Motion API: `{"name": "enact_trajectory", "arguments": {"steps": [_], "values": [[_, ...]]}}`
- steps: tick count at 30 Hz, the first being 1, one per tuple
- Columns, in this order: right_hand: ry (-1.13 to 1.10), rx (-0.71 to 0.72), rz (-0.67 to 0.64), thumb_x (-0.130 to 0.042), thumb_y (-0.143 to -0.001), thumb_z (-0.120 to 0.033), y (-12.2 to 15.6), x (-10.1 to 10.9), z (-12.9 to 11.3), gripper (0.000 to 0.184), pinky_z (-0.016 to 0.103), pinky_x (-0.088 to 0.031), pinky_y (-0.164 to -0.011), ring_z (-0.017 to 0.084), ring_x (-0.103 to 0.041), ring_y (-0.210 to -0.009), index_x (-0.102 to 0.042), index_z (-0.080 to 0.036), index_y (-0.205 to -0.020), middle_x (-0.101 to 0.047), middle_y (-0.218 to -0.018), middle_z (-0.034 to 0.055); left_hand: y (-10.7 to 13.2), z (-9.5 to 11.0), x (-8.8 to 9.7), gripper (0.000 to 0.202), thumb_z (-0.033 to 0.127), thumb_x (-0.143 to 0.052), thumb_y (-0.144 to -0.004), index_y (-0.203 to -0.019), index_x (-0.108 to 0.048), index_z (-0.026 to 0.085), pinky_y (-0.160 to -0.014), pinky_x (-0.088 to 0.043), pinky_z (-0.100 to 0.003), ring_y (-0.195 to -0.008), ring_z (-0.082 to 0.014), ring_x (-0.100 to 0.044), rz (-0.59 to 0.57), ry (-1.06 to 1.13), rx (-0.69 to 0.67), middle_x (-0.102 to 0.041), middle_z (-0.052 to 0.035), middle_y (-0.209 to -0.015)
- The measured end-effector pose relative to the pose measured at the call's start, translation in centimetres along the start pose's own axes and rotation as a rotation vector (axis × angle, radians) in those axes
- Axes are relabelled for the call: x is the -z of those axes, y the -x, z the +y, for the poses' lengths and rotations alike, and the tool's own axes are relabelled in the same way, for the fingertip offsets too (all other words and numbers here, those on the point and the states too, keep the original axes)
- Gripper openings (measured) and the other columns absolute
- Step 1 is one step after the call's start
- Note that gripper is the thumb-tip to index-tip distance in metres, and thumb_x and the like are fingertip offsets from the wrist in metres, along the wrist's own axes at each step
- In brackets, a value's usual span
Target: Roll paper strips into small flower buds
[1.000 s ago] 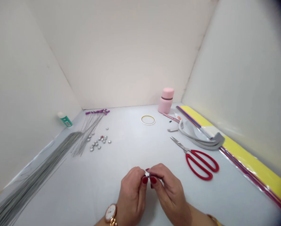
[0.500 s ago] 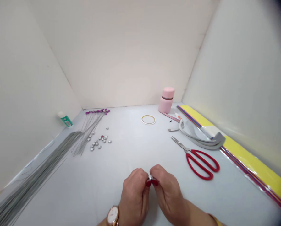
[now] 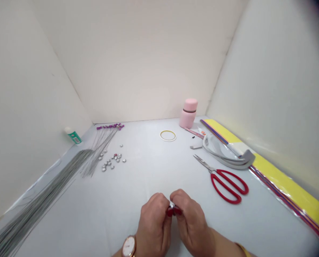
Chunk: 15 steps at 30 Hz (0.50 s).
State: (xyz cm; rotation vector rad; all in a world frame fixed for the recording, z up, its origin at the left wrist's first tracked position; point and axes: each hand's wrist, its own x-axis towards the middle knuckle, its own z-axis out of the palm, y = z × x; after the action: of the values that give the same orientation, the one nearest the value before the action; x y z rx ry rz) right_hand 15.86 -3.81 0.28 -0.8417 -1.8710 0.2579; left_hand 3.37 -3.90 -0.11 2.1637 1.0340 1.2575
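Note:
Close to the front of the table, my left hand [image 3: 154, 223] and my right hand [image 3: 193, 222] meet with their fingertips nearly touching. Pinched between the thumbs and bent forefingers of both is a small silver paper star [image 3: 172, 204], mostly covered by the fingers. Several similar silver stars [image 3: 109, 163] lie loose to the left, one reddish piece among them. Beyond these, thin wires tipped with purple pieces [image 3: 110, 126] are spread out. Red-handled scissors [image 3: 215, 171] rest to the right of my right hand, blades pointing away.
A long bundle of grey wires [image 3: 41, 200] runs along the left side, near a green glue stick [image 3: 74, 136]. A tape ring [image 3: 167, 140] and a pink flask [image 3: 188, 114] stand farther back. Grey-white strips [image 3: 229, 161] and packed coloured paper strips [image 3: 282, 178] line the right.
Both hands have shifted slightly towards me and to the right, still pinching the small silver star. The things on the table lie as before.

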Motion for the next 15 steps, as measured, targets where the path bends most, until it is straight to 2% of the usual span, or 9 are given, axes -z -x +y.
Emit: {"name": "enact_trajectory", "arguments": {"steps": [4,7,11,15], "values": [[-0.043,0.004,-0.007,-0.026,-0.087,-0.012,-0.07,0.03,0.08,0.018,0.024,-0.041,-0.044,0.014,-0.041,-0.051,-0.040,-0.022,-0.093,-0.042,-0.064,0.0004,-0.16,0.09,0.06,0.019,0.006,-0.036,-0.079,-0.070,-0.033,0.022,-0.047,-0.029,-0.024,-0.050,-0.0129,-0.036,0.016,0.013,-0.021,-0.036,0.0033,-0.058],[-0.075,-0.045,-0.017,-0.026,-0.088,-0.015,0.05,-0.01,0.28,0.017,0.026,-0.043,-0.048,0.015,-0.045,-0.055,-0.041,-0.021,-0.093,-0.045,-0.068,0.0019,-0.10,0.12,0.11,0.015,0.010,-0.035,-0.082,-0.074,-0.037,0.023,-0.049,-0.032,-0.024,-0.052,-0.0135,-0.039,0.020,0.071,0.021,-0.040,0.0028,-0.060],[-0.119,-0.142,-0.026,-0.027,-0.089,-0.019,0.16,-0.04,0.55,0.015,0.027,-0.046,-0.054,0.015,-0.050,-0.059,-0.042,-0.022,-0.092,-0.049,-0.073,0.0028,-0.01,0.06,0.08,0.016,0.020,-0.029,-0.089,-0.081,-0.044,0.022,-0.055,-0.038,-0.025,-0.058,-0.0142,-0.046,0.006,0.262,0.185,-0.046,0.0005,-0.066],[-0.124,-0.200,-0.056,-0.030,-0.089,-0.018,0.16,0.00,0.70,0.013,0.026,-0.045,-0.054,0.014,-0.051,-0.060,-0.042,-0.022,-0.091,-0.049,-0.073,0.0018,-0.33,0.08,0.12,0.020,0.027,-0.030,-0.090,-0.080,-0.046,0.020,-0.056,-0.039,-0.024,-0.058,-0.0132,-0.045,-0.007,0.382,0.350,-0.047,0.0010,-0.065]]}}
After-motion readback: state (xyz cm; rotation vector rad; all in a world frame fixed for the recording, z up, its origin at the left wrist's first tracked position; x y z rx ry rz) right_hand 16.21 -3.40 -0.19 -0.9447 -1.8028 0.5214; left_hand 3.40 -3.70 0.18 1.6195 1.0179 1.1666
